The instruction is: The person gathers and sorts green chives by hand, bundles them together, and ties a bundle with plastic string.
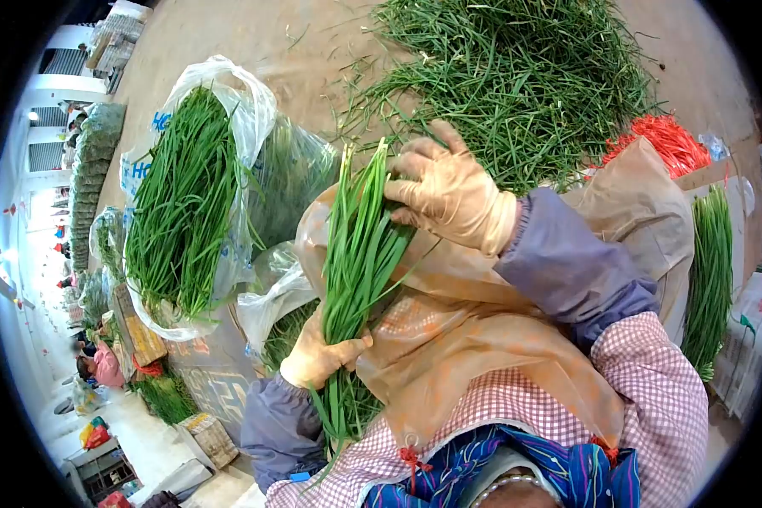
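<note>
A bunch of garlic chives stands nearly upright in front of my apron, its pale cut ends at the top and its leaves hanging below. My left hand, in a light glove, is closed around the lower part, thumb across the front. Near the top, my gloved right hand has bent fingers against the right side of the stalks; its fingertips are partly hidden there. A brownish translucent apron covers my lap behind the bunch.
A large heap of loose chives lies ahead. At left, a clear plastic bag holds bundled chives. Red ties lie at right, above another chive bundle. Stacked bags and a person in pink are farther left.
</note>
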A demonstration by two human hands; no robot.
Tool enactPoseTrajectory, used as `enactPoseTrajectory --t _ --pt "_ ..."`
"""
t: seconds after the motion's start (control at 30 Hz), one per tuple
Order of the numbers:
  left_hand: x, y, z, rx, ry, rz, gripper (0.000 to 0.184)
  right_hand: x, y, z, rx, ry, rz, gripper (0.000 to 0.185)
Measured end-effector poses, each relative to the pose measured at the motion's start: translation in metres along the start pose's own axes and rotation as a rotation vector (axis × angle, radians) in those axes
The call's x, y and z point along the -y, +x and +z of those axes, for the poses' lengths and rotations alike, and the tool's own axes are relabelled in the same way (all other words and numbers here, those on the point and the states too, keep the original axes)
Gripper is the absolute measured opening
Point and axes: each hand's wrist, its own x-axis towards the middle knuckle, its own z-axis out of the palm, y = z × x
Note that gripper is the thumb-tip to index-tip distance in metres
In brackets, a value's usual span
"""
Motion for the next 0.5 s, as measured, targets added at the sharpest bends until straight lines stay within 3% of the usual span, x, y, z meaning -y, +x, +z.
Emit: enactPoseTrajectory --t 0.13,0.17,0.23,0.3,0.33,0.4,0.43,0.5 --pt "0.006 -0.004 -0.003 0.021 0.033 0.005 0.066 -0.007 -0.008 0.019 0.044 0.107 -0.122 0.019" --pt "0.008 -0.003 -0.002 0.014 0.044 0.046 0.068 -0.016 -0.014 0.028 -0.037 0.163 -0.115 0.015" --pt "0.011 -0.002 0.001 -0.001 0.048 0.115 0.068 -0.035 -0.019 0.023 0.094 0.166 0.076 0.010" --pt "0.013 -0.001 0.004 -0.017 0.022 0.158 0.061 -0.069 -0.039 0.036 -0.171 0.164 0.257 0.012" --pt "0.013 -0.001 0.005 -0.025 0.003 0.172 0.055 -0.105 -0.053 0.053 -0.316 0.449 0.422 0.014" --pt "0.020 0.001 0.006 -0.013 -0.010 0.209 0.064 -0.154 -0.070 0.041 -0.148 0.291 0.765 0.021" --pt "0.022 0.002 0.006 -0.009 -0.016 0.227 0.069 -0.162 -0.065 0.014 0.168 -0.167 0.904 0.023" --pt "0.022 0.003 0.002 0.001 0.075 0.246 0.077 -0.120 -0.040 -0.018 0.025 -0.387 0.594 0.030"
